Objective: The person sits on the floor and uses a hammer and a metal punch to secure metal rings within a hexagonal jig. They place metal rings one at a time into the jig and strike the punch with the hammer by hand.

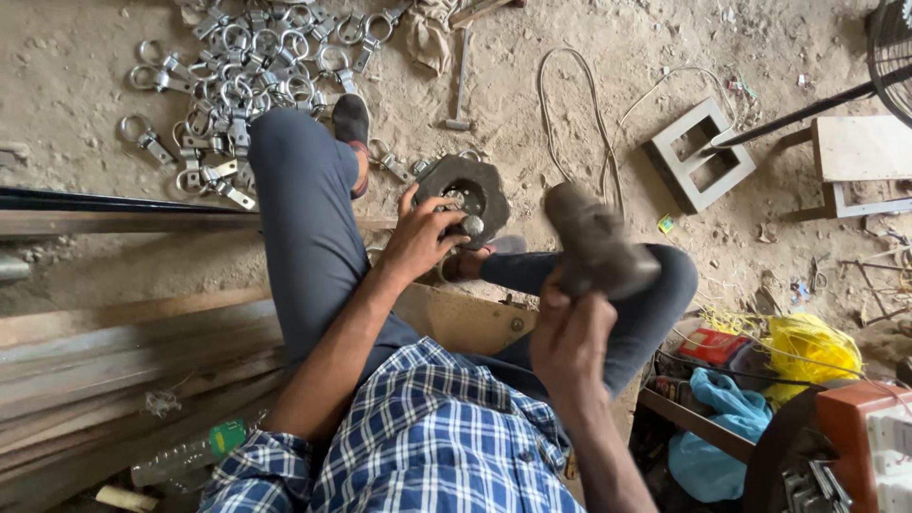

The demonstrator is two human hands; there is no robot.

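Where the sandy floor (76, 66) meets the upper left of the view, a heap of shiny metal ring clamps (247, 66) lies scattered, too many and too tangled to count. Below them, long wooden planks (114, 361) run along the left edge, and one clear plastic bottle (190, 456) with a green label lies beside the checked blue sleeve.

Near the middle, the left hand (423, 237) reaches forward over the knee, its fingers (446, 204) curled and pressed around a small round metal piece (471, 225) held on a dark grey block (465, 185), which has angled corners and a round hollow in its middle. That block rests on the floor between the person's legs, just beside one dark shoe (351, 119). One slim hammer (459, 85) lies on the sand above it.

Right of centre, the right hand (570, 337) is raised, fingers (560, 294) closed tight around the handle of a heavy, dull brown hammer head (598, 237), blurred and poised above the thigh.

Further right, one grey concrete block with two square openings (698, 157) sits on the floor. At lower right lie one red flat box (714, 344), a blue cloth (731, 404), and a bundle of yellow plastic (812, 347).
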